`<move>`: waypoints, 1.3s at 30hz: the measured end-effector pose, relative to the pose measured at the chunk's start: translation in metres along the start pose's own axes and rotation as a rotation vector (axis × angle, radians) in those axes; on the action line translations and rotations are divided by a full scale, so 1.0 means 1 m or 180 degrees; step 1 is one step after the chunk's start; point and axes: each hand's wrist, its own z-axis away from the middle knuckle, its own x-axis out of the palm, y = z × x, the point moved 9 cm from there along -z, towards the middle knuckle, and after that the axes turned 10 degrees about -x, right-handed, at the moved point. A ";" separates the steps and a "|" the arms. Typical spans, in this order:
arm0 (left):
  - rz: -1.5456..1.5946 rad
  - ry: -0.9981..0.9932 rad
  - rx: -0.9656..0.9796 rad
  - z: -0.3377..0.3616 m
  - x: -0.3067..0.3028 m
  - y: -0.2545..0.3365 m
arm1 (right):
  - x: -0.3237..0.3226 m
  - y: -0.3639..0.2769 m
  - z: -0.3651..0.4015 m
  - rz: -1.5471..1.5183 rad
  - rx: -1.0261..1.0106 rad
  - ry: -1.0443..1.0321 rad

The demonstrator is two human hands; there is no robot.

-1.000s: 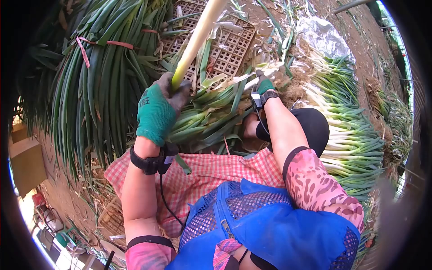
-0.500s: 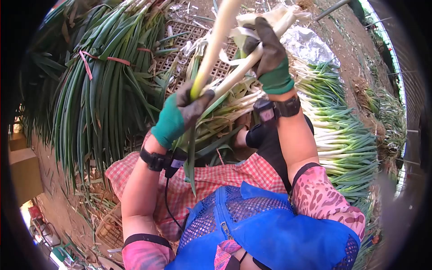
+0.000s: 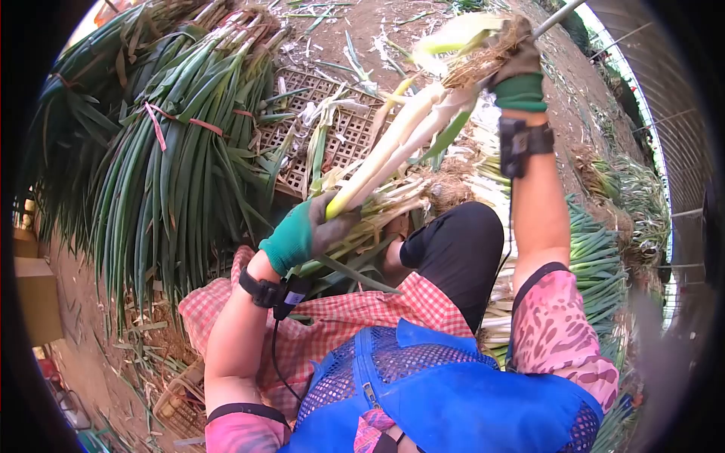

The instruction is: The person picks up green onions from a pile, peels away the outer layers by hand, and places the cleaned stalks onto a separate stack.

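Note:
My gloved left hand is closed around the lower white stalks of a few large green onions, which slant up to the right. Their brown root tufts are at the upper end. There my gloved right hand is raised with its fingers bent, partly hidden by the roots. A blurred pale skin strip trails left from this hand. Below the stalks, more green onions with roots lie in a pile by my bent knee.
Big bundles of green onions, tied with pink ribbon, stand at left. A plastic crate littered with peelings lies upside down ahead. Rows of cleaned onions lie at right. A metal pole slants in at upper right.
My right hand has moved up and right, from mid-stalk to the root end, pulling a skin strip. The stalks now lie closer together, and my left hand has shifted slightly down.

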 end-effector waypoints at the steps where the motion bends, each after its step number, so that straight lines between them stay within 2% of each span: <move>1: -0.0020 -0.0040 -0.0108 0.003 0.001 0.006 | -0.049 0.015 -0.025 0.1217 -0.0247 -0.0044; 3: 0.0382 0.0002 -0.0057 0.003 -0.002 0.016 | -0.092 0.029 -0.052 0.1858 -0.0255 0.0225; 5: 0.0498 0.0019 -0.0148 0.007 -0.004 0.031 | -0.063 0.026 -0.055 0.0673 0.0260 0.0812; 8: 0.0699 -0.0056 -0.0084 0.008 -0.009 0.028 | -0.107 0.065 -0.084 -0.0267 0.0659 0.1680; 9: 0.0606 0.0040 -0.0457 0.011 -0.011 0.020 | -0.123 0.064 -0.088 -0.0378 0.0665 0.1773; 12: 0.0412 0.0278 -0.0515 0.013 -0.034 -0.016 | -0.179 0.033 -0.099 -0.0392 0.0473 0.1784; 13: 0.0690 0.0300 -0.0489 0.014 -0.038 -0.019 | -0.191 0.021 -0.100 -0.0233 0.0439 0.1684; 15: 0.0696 0.0428 -0.0514 0.010 -0.045 -0.022 | -0.195 0.001 -0.092 0.0309 0.0425 0.1302; 18: 0.0819 0.0484 -0.0479 0.001 -0.041 -0.020 | -0.123 0.012 -0.058 0.2159 0.0403 -0.0608; 20: 0.0842 0.0464 -0.0441 -0.006 -0.037 -0.022 | -0.038 0.034 -0.002 0.2787 -0.0127 -0.2231; 21: 0.0838 0.0446 -0.0378 -0.006 -0.033 -0.020 | 0.000 0.039 0.029 0.2769 -0.0524 -0.2761; 23: 0.0540 0.0562 -0.0490 -0.006 -0.033 -0.022 | 0.062 0.040 0.075 0.2176 -0.1116 -0.2923; 24: 0.0393 0.0621 -0.0550 -0.006 -0.034 -0.023 | 0.085 0.050 0.093 0.3710 -0.1408 -0.3393; 25: 0.0407 0.0744 -0.0539 -0.006 -0.036 -0.025 | 0.087 0.064 0.095 0.3734 -0.1132 -0.3366; 27: 0.0227 0.0865 -0.0449 -0.006 -0.040 -0.023 | 0.083 0.081 0.091 0.3259 -0.0298 -0.2842; 29: 0.0186 0.0905 -0.0348 -0.007 -0.042 -0.020 | 0.080 0.079 0.088 0.2215 0.0761 -0.1812; 31: 0.0282 0.0873 -0.0250 -0.008 -0.044 -0.016 | 0.071 0.087 0.078 0.1910 0.0881 -0.1616; 34: 0.0573 0.0879 -0.0383 -0.003 -0.046 -0.007 | 0.070 0.039 0.048 0.1772 -0.0212 -0.1549; 36: 0.0507 0.0822 -0.0236 -0.001 -0.049 -0.014 | 0.005 0.056 -0.008 0.0168 0.0300 -0.0028; 37: 0.0421 0.0853 -0.0213 0.000 -0.053 -0.025 | -0.021 0.054 -0.019 0.0600 0.1313 0.0244; 39: 0.0456 0.0945 -0.0134 0.002 -0.061 -0.023 | -0.073 0.067 -0.049 -0.0152 0.1275 0.0536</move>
